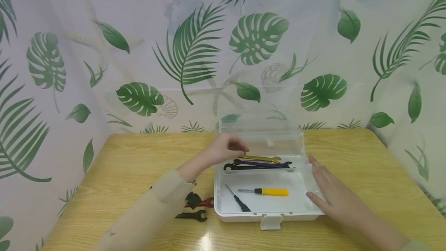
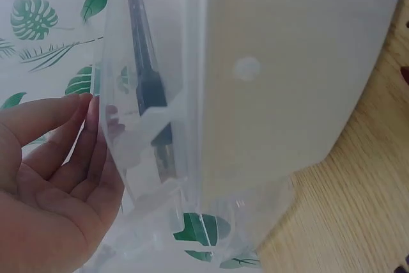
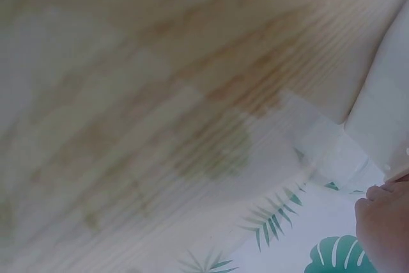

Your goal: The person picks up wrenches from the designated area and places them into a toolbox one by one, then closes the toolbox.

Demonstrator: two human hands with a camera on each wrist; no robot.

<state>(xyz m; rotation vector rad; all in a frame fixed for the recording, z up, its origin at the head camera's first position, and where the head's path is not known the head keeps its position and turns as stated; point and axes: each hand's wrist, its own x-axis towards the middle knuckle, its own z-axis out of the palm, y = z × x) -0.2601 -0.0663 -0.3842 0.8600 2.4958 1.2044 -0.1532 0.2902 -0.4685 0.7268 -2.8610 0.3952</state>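
Observation:
Over the left rear of a white toolbox (image 1: 240, 218), my left hand (image 1: 224, 150) hovers with bent fingers. Its fingertips are right at the left end of a gold wrench (image 1: 261, 158); the left wrist view shows nothing between them. Beside that wrench lie a purple wrench (image 1: 256, 162) and a black wrench (image 1: 240, 167), in the clear rear tray (image 2: 118, 151). In the front section rest a yellow-handled screwdriver (image 1: 275, 191) and a black-handled screwdriver (image 1: 242, 205). My right hand (image 1: 331, 193) lies along the box's right side, fingers straight, fingertips near the back corner.
The clear lid (image 1: 285, 142) stands raised at the back of the box. On the wooden table (image 1: 132, 158), left of the box and partly behind my left sleeve, lie a black open-ended wrench (image 1: 195, 215) and a red tool (image 1: 208, 202). A leaf-patterned curtain (image 1: 146, 49) hangs behind.

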